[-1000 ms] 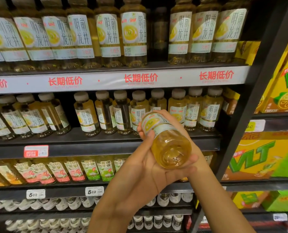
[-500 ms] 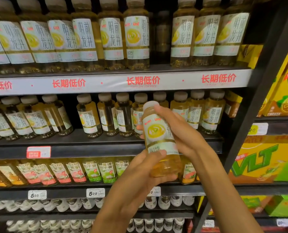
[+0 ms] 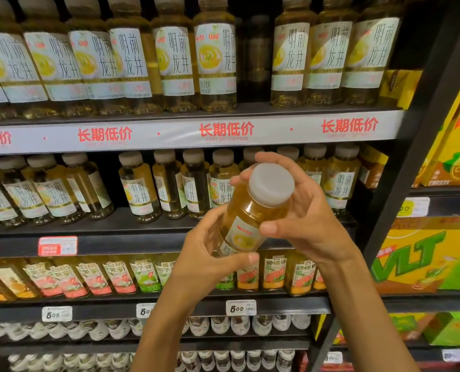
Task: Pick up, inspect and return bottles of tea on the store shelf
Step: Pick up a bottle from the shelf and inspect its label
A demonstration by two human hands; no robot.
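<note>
Two bare hands are holding a small bottle of yellow tea (image 3: pixel 253 210) in front of the store shelf (image 3: pixel 116 232), tilted with its grey cap (image 3: pixel 271 183) toward the camera. The left hand (image 3: pixel 210 253) is gripping its lower, labelled end; the right hand (image 3: pixel 301 210) is curling around its shoulder and cap. Matching small bottles (image 3: pixel 140 186) are standing behind.

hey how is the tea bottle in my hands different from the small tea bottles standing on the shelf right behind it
The held bottle is tilted, its white cap pointing toward the camera; the shelf bottles stand upright. The held bottle is gripped by the left hand and right hand; the shelf bottles rest untouched on the shelf. Both carry pale caps, yellow tea and white labels.
</note>
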